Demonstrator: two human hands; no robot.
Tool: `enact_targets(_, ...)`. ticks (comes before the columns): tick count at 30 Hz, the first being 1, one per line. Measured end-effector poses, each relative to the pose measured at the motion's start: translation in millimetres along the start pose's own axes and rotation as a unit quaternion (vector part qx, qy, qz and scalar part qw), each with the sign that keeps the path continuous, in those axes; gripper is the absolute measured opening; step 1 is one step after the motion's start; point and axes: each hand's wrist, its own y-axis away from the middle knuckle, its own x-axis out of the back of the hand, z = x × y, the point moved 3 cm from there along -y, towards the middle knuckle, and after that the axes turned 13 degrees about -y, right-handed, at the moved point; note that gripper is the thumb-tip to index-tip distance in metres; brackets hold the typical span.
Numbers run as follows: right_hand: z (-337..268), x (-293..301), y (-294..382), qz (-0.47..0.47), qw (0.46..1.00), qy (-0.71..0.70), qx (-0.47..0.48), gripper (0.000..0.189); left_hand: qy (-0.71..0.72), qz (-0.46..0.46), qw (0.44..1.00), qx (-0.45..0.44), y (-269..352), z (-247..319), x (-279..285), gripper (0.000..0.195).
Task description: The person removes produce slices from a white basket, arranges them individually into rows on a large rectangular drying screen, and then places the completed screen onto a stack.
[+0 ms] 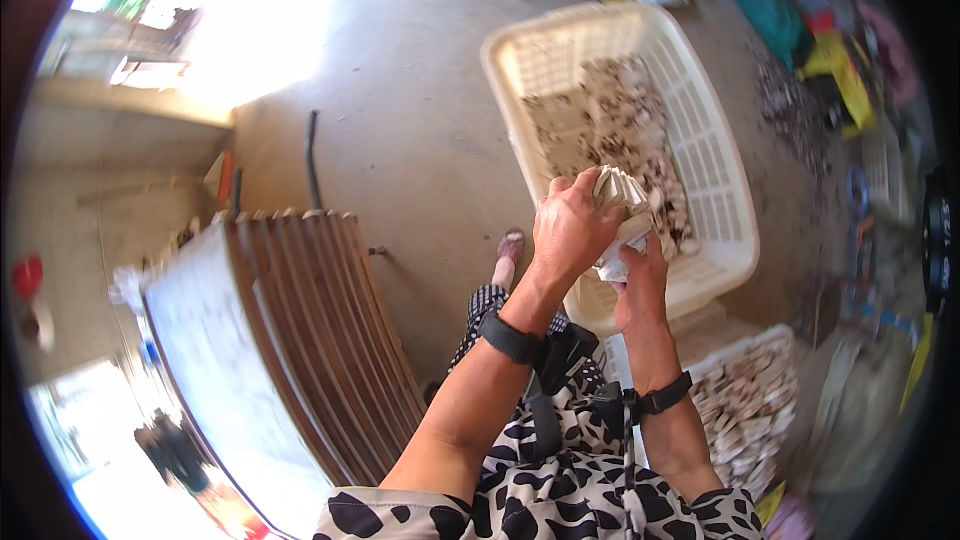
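Both hands are on a whitish bundle (622,191) with a row of pleat-like edges along its top; what it is made of cannot be told. My left hand (574,229) is closed over its upper left side. From below and the right, my right hand (645,274) grips the lower part, where crumpled white material shows between the fingers. The bundle is above the near part of a large cream plastic basket (712,157) with slotted walls. Small brown and white pieces (626,109) are spread over the basket's bottom, partly hidden by my hands.
Beside my right forearm, a second white container (784,334) holds many brown-and-white pieces (742,405). A stack of wooden-edged boards or frames (330,330) rises at left. Bags and a yellow item (844,82) lie at right. A dark pipe (311,157) stands behind the stack.
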Motion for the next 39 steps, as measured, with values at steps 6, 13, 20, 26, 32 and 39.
enact_targets(6,6,-101,87,-0.229,0.972,0.033,-0.040,0.054,-0.069,0.225,0.967,0.096,96,-11,140,0.054)
enact_targets(13,77,-189,222,-0.440,0.886,0.103,-0.100,0.058,-0.034,0.460,0.868,0.186,259,-75,250,0.054)
enact_targets(20,174,-223,359,-0.569,0.795,0.207,-0.038,0.062,0.095,0.554,0.790,0.245,408,-179,292,0.055)
enact_targets(26,270,-232,445,-0.594,0.718,0.362,-0.018,0.065,0.206,0.557,0.724,0.351,507,-271,305,0.051)
enact_targets(32,342,-244,481,-0.598,0.661,0.454,-0.014,0.066,0.297,0.552,0.684,0.373,556,-332,305,0.050)
enact_targets(39,405,-261,498,-0.605,0.578,0.543,0.076,0.068,0.426,0.538,0.641,0.343,574,-412,298,0.053)
